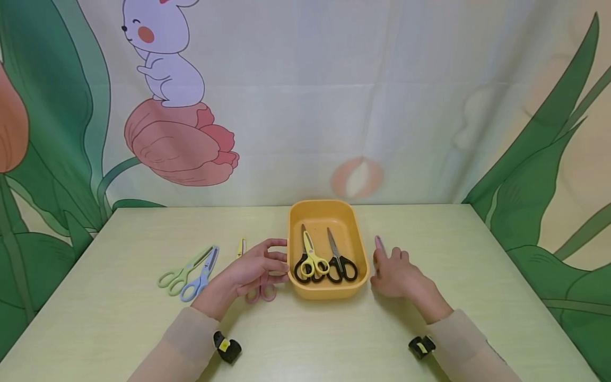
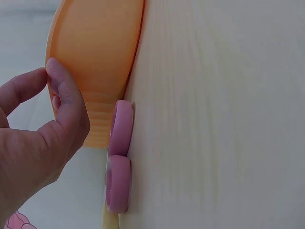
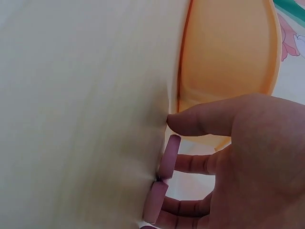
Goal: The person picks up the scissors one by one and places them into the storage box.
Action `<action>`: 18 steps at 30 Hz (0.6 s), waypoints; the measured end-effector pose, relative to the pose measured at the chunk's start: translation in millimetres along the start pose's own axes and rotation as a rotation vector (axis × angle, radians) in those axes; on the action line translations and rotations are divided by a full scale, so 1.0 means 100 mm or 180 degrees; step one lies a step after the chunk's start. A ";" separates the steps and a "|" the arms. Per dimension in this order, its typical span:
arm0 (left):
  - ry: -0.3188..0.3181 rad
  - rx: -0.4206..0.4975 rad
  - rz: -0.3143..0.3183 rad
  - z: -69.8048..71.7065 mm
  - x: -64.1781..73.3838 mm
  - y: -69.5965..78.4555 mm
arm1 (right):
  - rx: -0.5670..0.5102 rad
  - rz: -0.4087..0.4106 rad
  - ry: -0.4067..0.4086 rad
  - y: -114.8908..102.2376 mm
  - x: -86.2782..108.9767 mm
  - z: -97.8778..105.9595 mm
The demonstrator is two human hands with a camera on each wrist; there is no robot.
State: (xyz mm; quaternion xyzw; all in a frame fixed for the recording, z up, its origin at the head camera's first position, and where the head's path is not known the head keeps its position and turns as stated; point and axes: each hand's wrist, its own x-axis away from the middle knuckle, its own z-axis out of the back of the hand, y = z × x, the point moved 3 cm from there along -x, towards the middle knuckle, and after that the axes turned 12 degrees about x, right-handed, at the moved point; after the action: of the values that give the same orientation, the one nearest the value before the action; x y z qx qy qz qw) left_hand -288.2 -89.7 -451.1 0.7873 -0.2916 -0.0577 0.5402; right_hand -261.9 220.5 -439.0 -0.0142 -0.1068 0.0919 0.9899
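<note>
A yellow plastic basket stands mid-table, holding two black-handled scissors and a yellow-handled pair. At the basket's left side, my left hand holds the rim, thumb and a finger meeting at its edge in the left wrist view. Below that hand lie pink-handled scissors, partly hidden by it. My right hand is right of the basket, its fingers curled about pink-purple scissors low at the tabletop. Only a blade end of that pair shows in the head view.
Green scissors and blue scissors lie left of my left hand. A yellow blade shows behind that hand. A printed curtain hangs along the table's back edge.
</note>
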 end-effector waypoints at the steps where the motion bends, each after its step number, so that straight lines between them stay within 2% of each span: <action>1: 0.0004 0.0000 0.0002 0.00 0.00 0.00 | 0.0010 0.0006 -0.0001 0.00 0.00 0.00; 18: -0.0029 -0.0026 -0.0005 0.01 -0.01 0.00 | 0.0017 0.0050 0.0091 0.04 -0.03 -0.01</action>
State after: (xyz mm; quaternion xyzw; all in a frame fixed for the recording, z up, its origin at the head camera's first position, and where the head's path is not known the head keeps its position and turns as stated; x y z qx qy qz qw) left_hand -289.5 -90.6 -451.3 0.7850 -0.2933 -0.0629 0.5421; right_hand -265.2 223.6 -440.7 -0.0137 -0.0923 0.0997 0.9906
